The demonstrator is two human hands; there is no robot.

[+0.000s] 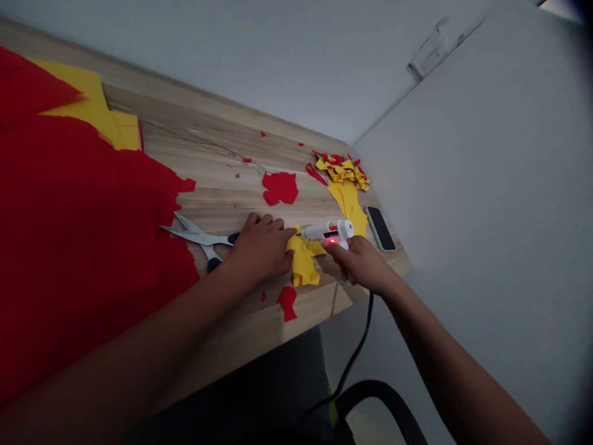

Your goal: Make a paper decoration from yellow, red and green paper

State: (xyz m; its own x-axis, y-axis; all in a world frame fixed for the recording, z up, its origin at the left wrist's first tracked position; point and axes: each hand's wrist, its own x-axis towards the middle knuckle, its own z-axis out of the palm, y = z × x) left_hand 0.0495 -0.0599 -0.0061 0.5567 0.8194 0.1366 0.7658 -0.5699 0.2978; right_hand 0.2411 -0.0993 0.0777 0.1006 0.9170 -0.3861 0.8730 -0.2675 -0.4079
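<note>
My right hand (364, 262) is wrapped round a white hot glue gun (343, 230), whose small red light glows. The gun's nozzle points left, over the top of a yellow felt-like cut-out (304, 266). My left hand (264, 244) grips the cut-out's upper left edge between thumb and fingers. Some thin dark lines cross the yellow surface; I cannot make out what they are. Beside my left hand lies an open pair of scissors (200, 237), its dark handles partly hidden behind the hand and forearm.
A large red sheet (92, 222) covers the left side of the wooden table (208, 161), with yellow sheets (115, 127) behind it. Red scraps (280, 187), a red and yellow pile (341, 170) and a phone (380, 228) lie around. A black cord (359, 346) hangs from the gun.
</note>
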